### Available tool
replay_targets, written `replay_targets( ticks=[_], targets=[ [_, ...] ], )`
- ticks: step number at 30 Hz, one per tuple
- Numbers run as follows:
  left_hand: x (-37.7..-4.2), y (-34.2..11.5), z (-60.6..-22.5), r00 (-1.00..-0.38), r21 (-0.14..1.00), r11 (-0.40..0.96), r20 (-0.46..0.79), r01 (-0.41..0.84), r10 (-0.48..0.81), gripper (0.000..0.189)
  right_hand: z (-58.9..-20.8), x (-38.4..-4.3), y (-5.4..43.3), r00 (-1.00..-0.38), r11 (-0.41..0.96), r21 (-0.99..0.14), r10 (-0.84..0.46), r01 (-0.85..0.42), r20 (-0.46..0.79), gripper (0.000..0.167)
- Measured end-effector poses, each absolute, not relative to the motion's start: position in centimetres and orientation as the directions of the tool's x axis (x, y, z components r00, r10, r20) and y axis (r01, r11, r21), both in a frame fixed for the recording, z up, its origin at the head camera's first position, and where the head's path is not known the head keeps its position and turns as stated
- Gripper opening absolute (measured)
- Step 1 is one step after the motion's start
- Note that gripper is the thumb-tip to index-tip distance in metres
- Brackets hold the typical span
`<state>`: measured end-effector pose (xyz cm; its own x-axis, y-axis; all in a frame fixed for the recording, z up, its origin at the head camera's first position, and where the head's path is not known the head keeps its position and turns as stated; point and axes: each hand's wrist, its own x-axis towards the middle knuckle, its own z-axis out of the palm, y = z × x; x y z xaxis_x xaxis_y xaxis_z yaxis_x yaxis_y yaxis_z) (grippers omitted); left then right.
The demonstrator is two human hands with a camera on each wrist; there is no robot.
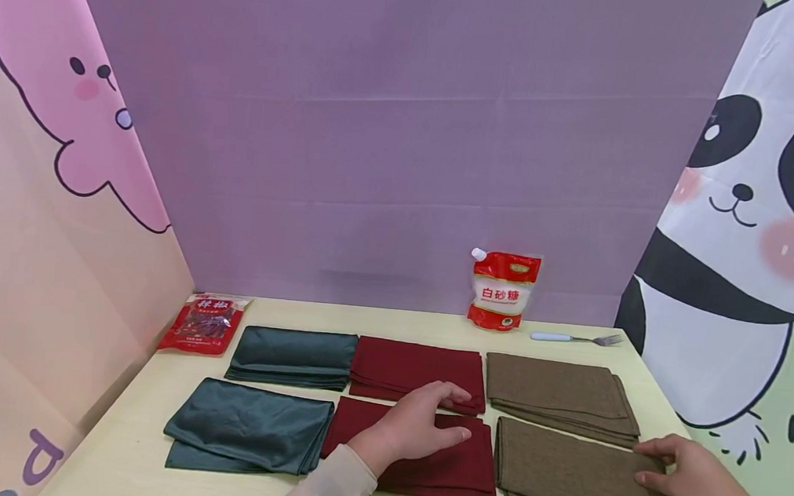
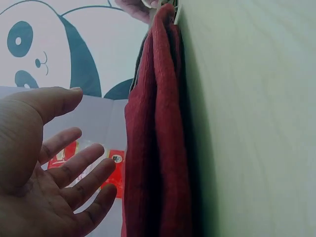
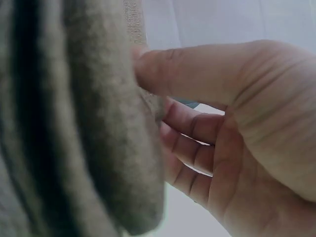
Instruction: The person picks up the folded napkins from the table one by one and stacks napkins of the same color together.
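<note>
Folded cloths lie in two rows on the table. My left hand (image 1: 417, 423) hovers over the near red cloth (image 1: 420, 471), its fingers spread and gently bent, with nothing held. The left wrist view shows that same hand (image 2: 59, 168) beside the folded edges of the red cloth (image 2: 158, 133). At the right corner of the near brown cloth (image 1: 582, 485), my right hand (image 1: 692, 475) rests with thumb and fingers apart. Seen from the right wrist, the thumb (image 3: 187, 71) meets the brown cloth (image 3: 113, 148), whose layers partly hide the fingertips.
Behind lie a far red cloth (image 1: 418, 366), a far brown cloth (image 1: 555, 386) and a far teal cloth (image 1: 294, 357). A near teal cloth (image 1: 254, 424) lies left. Along the back are a chilli packet (image 1: 204, 326), a sugar pouch (image 1: 502, 293) and a fork (image 1: 576, 338).
</note>
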<state>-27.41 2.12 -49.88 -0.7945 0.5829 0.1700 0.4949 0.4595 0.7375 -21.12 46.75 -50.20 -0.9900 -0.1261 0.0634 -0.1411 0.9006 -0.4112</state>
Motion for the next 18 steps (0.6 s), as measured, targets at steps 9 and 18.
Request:
replay_targets(
  ticks=[9, 18],
  targets=[
    [-27.3, 3.4, -50.0, -0.765, 0.713, 0.451, 0.187, 0.537, 0.616, 0.045, -50.3, -20.9, 46.5, -0.978, 0.881, -0.427, -0.160, -0.201, 0.130, 0.024],
    [-27.2, 4.3, -50.5, -0.758, 0.680, 0.476, 0.182, 0.557, 0.626, 0.044, -50.7, -20.2, 46.2, -0.931, 0.828, -0.473, -0.147, -0.301, 0.334, 0.024]
  ],
)
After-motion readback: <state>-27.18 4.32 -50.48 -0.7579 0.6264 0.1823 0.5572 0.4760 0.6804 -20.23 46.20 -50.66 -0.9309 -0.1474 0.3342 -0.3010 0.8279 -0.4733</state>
